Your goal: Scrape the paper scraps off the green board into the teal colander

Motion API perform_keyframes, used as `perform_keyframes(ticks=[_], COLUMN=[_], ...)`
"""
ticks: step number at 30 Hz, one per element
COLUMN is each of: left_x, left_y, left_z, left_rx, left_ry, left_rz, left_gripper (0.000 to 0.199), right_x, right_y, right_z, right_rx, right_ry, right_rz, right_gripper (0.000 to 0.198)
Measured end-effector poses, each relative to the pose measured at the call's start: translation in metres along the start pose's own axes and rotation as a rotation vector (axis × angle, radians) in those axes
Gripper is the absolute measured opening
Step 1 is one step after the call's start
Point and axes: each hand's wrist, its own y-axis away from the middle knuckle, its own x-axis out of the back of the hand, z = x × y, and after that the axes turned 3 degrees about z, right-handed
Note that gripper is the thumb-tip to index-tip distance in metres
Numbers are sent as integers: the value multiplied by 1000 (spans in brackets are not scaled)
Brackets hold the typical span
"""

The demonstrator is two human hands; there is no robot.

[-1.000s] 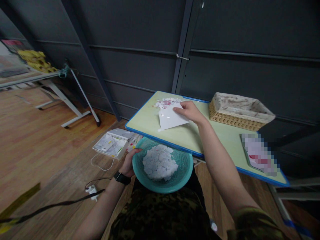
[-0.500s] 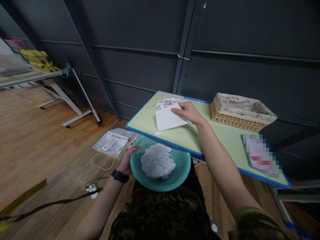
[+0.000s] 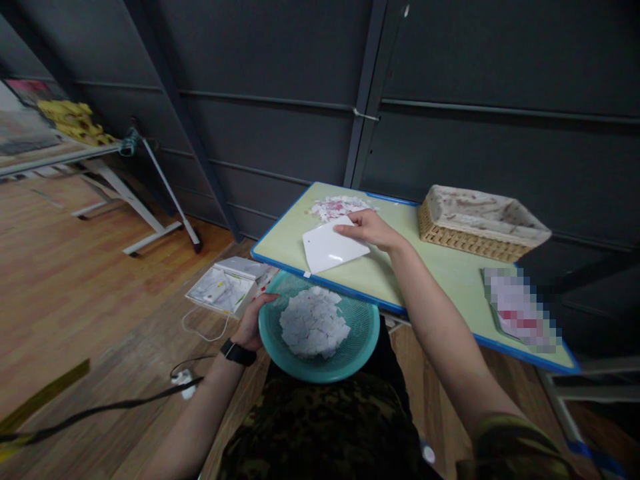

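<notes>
My right hand (image 3: 371, 229) grips a white plastic scraper (image 3: 333, 249), its flat blade tilted over the light green tabletop (image 3: 280, 237). At the blade's front edge a small paper scrap (image 3: 307, 274) lies by the table's blue rim. Behind the scraper is a pile of torn paper (image 3: 336, 206), some of it pinkish. Below the table edge, my left hand (image 3: 254, 321) is closed on the left rim of a teal plastic strainer basket (image 3: 367, 347). Inside the basket sits a heap of white paper pieces (image 3: 314, 323).
A lined wicker basket (image 3: 470, 237) stands at the table's back right, and a blurred-out flat item (image 3: 517, 310) lies near the right end. An open white box (image 3: 220, 291) and a power strip (image 3: 183, 383) are on the floor at left. Dark wall panels (image 3: 280, 53) rise behind.
My right hand has drawn the scraper a little toward the basket and to the left, and the small scrap has shifted to the table's rim. My left hand stays at the basket.
</notes>
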Motion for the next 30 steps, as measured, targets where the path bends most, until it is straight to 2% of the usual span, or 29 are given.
perform_keyframes(ticks=[5, 10, 16, 19, 22, 24, 27, 30], left_x=[0, -1, -2, -2, -1, 1, 5, 8], left_y=[0, 2, 2, 1, 0, -3, -7, -11], left_z=[0, 0, 0, -1, -3, -5, -8, -12], left_rx=[-13, -10, 2, -6, -7, 9, 22, 24], left_ry=[-12, -6, 0, -14, -23, -18, -8, -16], left_rz=[9, 15, 12, 18, 7, 5, 11, 8], left_gripper=[9, 10, 8, 9, 12, 13, 12, 13], right_x=[1, 0, 8, 0, -30, -59, -103, -130], right_y=[-1, 0, -9, -11, 1, 17, 41, 47], right_z=[1, 2, 13, 10, -6, -19, -35, -45], right_rx=[6, -8, 14, 47, 126, 182, 274, 286], right_ry=[-43, -72, -160, 16, 330, 536, 799, 960], right_rz=[81, 49, 413, 491, 505, 464, 179, 1], right_gripper=[41, 43, 42, 32, 21, 21, 25, 30])
